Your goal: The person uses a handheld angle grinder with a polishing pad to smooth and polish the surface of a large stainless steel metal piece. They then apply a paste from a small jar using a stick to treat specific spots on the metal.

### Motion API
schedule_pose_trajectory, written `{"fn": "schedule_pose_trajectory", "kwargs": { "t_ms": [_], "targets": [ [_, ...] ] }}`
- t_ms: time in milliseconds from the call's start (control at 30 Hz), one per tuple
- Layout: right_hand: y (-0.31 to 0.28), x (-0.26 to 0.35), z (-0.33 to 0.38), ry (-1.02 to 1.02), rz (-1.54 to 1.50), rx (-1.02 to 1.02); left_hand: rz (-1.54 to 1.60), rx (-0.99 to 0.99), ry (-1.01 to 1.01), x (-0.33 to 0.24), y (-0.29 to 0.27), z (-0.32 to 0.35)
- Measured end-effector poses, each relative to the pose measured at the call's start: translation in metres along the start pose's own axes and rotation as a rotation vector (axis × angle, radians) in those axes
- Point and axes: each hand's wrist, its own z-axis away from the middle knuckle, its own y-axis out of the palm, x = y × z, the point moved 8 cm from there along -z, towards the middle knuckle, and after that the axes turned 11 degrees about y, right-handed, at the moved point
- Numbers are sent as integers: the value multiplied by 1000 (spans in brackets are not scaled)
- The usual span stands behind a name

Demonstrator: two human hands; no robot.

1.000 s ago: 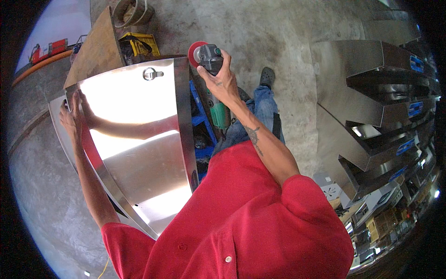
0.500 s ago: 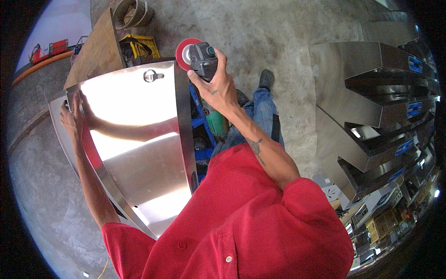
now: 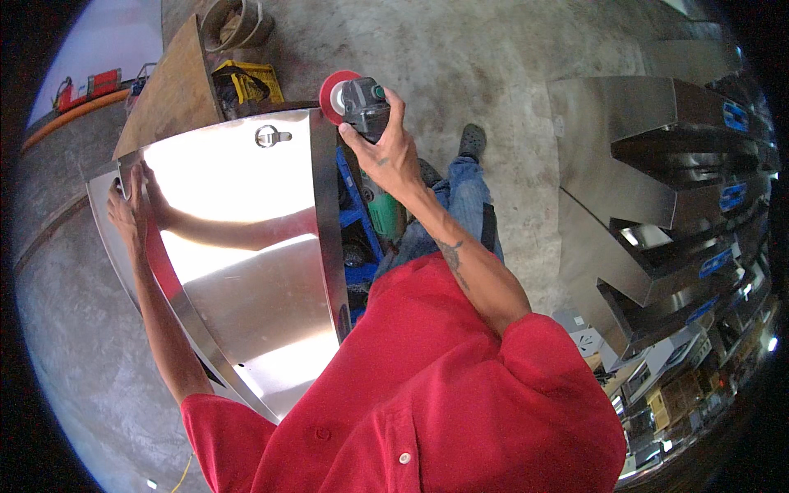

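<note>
Your right hand [image 3: 389, 154]: fingers clamped round grinder [image 3: 366, 117], by far-right corner of panel [image 3: 255, 283] | your left hand [image 3: 127, 215]: at left edge, can't tell if clamped | tilted disc [image 3: 330, 92] could snag corner, kick

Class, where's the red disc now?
In the head view, the red disc is upper left of centre, on the grinder in the right hand, near the metal panel.

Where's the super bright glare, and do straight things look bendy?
In the head view, glare whitens patches of the metal panel; in the head view, its long sides look curved and the picture's corners are black; in the head view, the grinder looks fairly clear.
</note>
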Motion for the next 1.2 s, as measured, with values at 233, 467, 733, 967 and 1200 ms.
{"fn": "schedule_pose_trajectory", "kwargs": {
  "t_ms": [233,467,733,967,1200],
  "targets": [
    [6,-48,-21,144,101,21,-19,8,12,2,2,-2],
    [3,-67,-29,239,99,3,-121,-13,118,13,13,0],
    [3,-55,-23,300,81,67,-82,30,94,3,9,0],
    [5,-58,-22,292,82,54,-70,24,-31,-5,1,1],
    [6,-51,-20,215,77,44,-79,2,-6,-13,-2,2]
  ]
}}
